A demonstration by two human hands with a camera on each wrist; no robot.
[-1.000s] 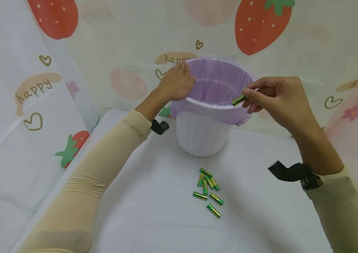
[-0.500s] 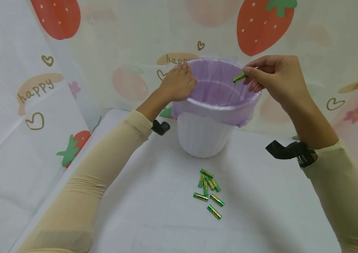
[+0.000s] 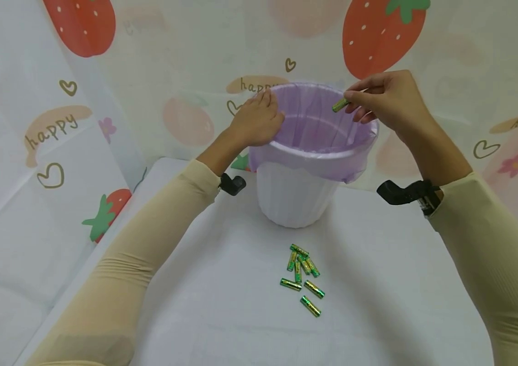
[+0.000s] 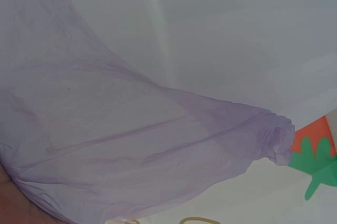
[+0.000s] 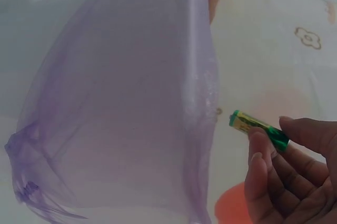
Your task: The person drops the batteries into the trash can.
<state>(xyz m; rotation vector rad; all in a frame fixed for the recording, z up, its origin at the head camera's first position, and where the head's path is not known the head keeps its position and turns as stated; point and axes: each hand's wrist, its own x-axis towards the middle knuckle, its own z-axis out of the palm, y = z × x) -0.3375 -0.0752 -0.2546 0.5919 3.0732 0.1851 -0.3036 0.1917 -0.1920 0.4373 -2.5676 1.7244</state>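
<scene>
My right hand (image 3: 387,101) pinches a small green-and-gold battery (image 3: 340,105) between thumb and fingertips, over the right part of the bin's mouth. In the right wrist view the battery (image 5: 258,129) lies tilted between the thumb and fingers, beside the purple liner (image 5: 131,97). The white trash can (image 3: 297,195) stands upright, a purple bag folded over its rim. My left hand (image 3: 257,119) holds the rim at the left, thumb side toward the inside. Only a sliver of that hand shows in the left wrist view, beside the purple bag (image 4: 131,129). The bin's bottom is hidden.
Several matching batteries (image 3: 298,271) lie in a loose cluster on the white-covered table (image 3: 231,315), in front of the bin. Behind stands a hanging cloth (image 3: 194,46) printed with strawberries and hearts. Black camera mounts (image 3: 405,193) sit at both wrists.
My right hand has risen with the battery from the bin's front right rim, then shifted slightly left over the mouth. The left hand stays on the rim, and the table batteries lie as before.
</scene>
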